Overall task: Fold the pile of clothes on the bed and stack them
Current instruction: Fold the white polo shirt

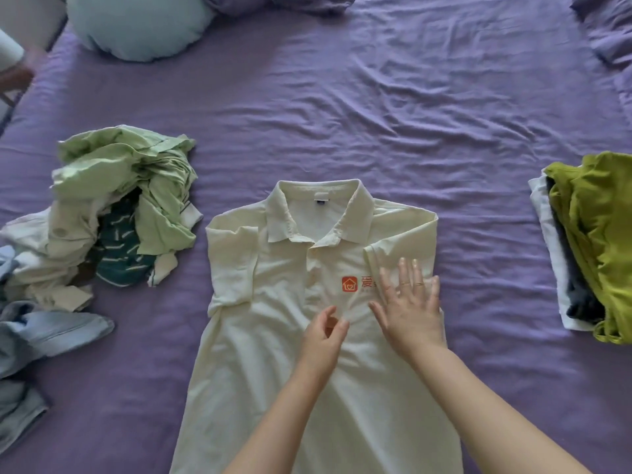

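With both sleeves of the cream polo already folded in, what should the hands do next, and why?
Probably take the hem and fold the lower half up toward the collar. The cream polo lies face up with both sleeves turned in, the right hand flat on it, and its long lower body not yet folded.

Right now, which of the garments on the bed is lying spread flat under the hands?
The cream polo shirt with the orange logo, in the middle. The unfolded pile is crumpled, and the folded stack lies apart.
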